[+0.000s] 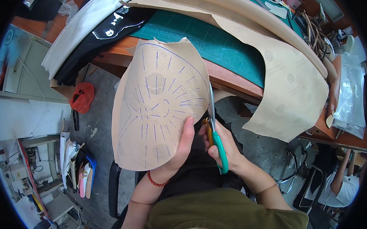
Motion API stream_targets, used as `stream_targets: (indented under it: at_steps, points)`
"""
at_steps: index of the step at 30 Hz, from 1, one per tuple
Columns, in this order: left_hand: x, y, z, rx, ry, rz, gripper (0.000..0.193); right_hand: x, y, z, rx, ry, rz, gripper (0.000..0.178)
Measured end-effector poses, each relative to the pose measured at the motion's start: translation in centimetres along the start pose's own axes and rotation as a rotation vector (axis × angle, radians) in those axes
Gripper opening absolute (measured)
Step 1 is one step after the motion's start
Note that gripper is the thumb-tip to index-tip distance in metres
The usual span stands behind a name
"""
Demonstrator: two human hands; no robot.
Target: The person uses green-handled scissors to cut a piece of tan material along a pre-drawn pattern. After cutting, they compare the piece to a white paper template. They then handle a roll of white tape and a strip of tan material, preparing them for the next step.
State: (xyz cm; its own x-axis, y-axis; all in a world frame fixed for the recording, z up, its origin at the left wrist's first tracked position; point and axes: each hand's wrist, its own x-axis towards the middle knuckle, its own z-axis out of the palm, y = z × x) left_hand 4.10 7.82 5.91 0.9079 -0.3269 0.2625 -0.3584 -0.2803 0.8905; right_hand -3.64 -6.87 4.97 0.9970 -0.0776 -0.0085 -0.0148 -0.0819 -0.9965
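Observation:
My left hand (180, 151) grips the lower right part of a tan sheet (156, 103), its thumb on top and the other fingers hidden underneath. Blue pen dashes fan out over the sheet, with a curved blue line near its upper edge. My right hand (229, 151) is closed around scissors (221, 153) with a green handle loop and a yellow one. Their blades point up and lie along the sheet's right edge; whether they are between layers or beside it I cannot tell. The sheet is held in front of the table's near edge.
A green cutting mat (230, 57) covers the wooden table (241, 84). Over it lies a large tan piece (293, 89) with a curved cut-out. Shiny black material (110, 31) lies at the left, a clear plastic bag (348, 95) at the right. A red bag (82, 97) sits on the floor.

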Motion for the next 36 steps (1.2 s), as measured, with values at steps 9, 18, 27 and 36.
stream_targets:
  at_steps: [9,18,27,36]
  points:
    - [-0.2,0.4,-0.4,-0.134,-0.067,-0.063,0.042,-0.2,0.3,-0.1,0.093,-0.004,0.034,0.070]
    - [0.6,0.7,-0.4,-0.399,-0.054,-0.114,0.025,-0.5,1.0,-0.5,0.124,-0.008,0.021,0.064]
    - [1.3,0.7,-1.0,-0.428,-0.094,-0.113,0.019,-0.7,0.3,-1.9,0.068,-0.039,0.076,0.054]
    - [5.2,3.0,-1.9,0.088,-0.145,0.448,0.032,-1.6,-0.4,-3.1,0.093,0.109,-0.102,0.060]
